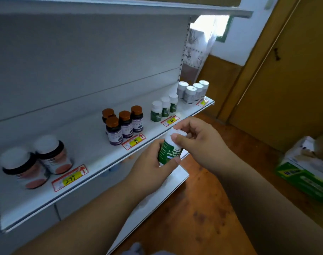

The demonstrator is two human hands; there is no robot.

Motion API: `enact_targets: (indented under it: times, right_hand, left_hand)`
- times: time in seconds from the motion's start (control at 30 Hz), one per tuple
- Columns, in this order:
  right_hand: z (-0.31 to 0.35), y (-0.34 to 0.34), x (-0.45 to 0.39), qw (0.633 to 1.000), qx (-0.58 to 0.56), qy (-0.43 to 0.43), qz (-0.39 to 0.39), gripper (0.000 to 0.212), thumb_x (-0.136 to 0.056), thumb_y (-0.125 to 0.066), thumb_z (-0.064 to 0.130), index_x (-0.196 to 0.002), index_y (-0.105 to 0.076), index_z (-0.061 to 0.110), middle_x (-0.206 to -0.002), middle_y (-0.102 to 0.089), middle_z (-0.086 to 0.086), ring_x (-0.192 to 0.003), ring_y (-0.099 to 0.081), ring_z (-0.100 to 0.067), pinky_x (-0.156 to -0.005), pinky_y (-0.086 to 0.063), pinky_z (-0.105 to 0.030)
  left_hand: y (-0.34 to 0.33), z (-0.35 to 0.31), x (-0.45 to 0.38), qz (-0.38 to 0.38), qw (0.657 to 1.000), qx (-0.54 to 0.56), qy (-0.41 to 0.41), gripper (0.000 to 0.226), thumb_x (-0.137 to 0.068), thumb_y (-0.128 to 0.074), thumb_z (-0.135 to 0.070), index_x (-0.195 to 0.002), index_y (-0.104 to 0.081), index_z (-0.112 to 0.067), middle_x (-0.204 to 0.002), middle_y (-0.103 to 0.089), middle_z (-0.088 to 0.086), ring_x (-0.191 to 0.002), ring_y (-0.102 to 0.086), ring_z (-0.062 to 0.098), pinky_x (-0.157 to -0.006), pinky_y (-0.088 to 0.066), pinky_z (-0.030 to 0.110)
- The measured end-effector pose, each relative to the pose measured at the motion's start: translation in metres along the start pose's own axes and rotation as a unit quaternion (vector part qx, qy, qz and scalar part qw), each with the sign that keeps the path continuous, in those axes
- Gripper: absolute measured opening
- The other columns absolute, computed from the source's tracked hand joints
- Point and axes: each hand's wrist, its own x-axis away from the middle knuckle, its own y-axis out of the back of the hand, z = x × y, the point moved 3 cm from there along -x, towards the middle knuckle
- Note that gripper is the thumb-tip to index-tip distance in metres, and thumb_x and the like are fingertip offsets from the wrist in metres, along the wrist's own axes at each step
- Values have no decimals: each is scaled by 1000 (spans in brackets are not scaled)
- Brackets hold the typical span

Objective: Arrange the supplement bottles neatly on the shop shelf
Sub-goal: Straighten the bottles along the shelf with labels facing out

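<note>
I hold a green-labelled supplement bottle (168, 150) with a white cap just in front of the white shelf (94, 148). My left hand (150, 166) wraps its lower body. My right hand (199, 138) pinches the cap from the right. On the shelf stand three matching green bottles (163, 108), several dark bottles with brown caps (123, 123), two big bottles with orange labels (35, 159) at the left, and several grey bottles with white caps (192, 91) at the far right end.
Red and yellow price tags (70, 176) line the shelf's front edge. A lower shelf (157, 196) juts out beneath my hands. A green and white carton (304, 172) sits on the wooden floor at the right, near a wooden door (285, 80).
</note>
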Motion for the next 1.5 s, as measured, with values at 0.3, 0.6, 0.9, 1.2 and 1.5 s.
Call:
enact_targets:
  times: [0.3, 0.6, 0.9, 1.2, 1.5]
  right_hand:
    - [-18, 41, -143, 996, 74, 49, -23, 15, -82, -71, 33, -96, -64, 32, -88, -65, 23, -81, -61, 4, -60, -47, -9]
    - [-48, 25, -284, 986, 75, 147, 39, 18, -77, -72, 34, -87, -58, 38, -88, -64, 21, -82, -61, 4, -66, -52, -15]
    - [-77, -36, -366, 905, 184, 247, 293, 17, -76, -76, 35, -86, -64, 30, -86, -63, 14, -79, -58, -1, -64, -43, -14]
    - [-102, -64, -368, 842, 226, 258, 417, 15, -75, -77, 34, -81, -64, 29, -77, -57, 14, -70, -52, -1, -58, -35, -18]
    - [-91, -50, -351, 878, 152, 291, 348, 9, -92, -54, 29, -89, -62, 32, -92, -61, 16, -88, -57, -5, -70, -43, -17]
  left_hand:
    - [13, 26, -124, -74, 992, -99, 18, 53, -75, -53, -68, -121, -31, -53, -112, -48, -26, -99, -46, -10, -73, -40, 14]
    - [6, 37, -193, -195, 923, -325, -57, 34, -85, -59, -38, -112, -64, -18, -107, -62, 0, -98, -55, 17, -83, -48, 33]
    - [-20, 47, -229, -272, 837, -475, 14, 31, -74, -67, -7, -105, -69, -3, -104, -66, 11, -95, -60, 29, -82, -51, 38]
    - [-24, 42, -230, -270, 838, -472, 53, 43, -66, -67, 2, -109, -70, -2, -107, -69, 12, -93, -64, 32, -82, -54, 39]
    - [-23, 25, -220, -286, 840, -456, 63, 41, -69, -66, -2, -111, -68, -3, -112, -64, 13, -101, -60, 31, -89, -49, 36]
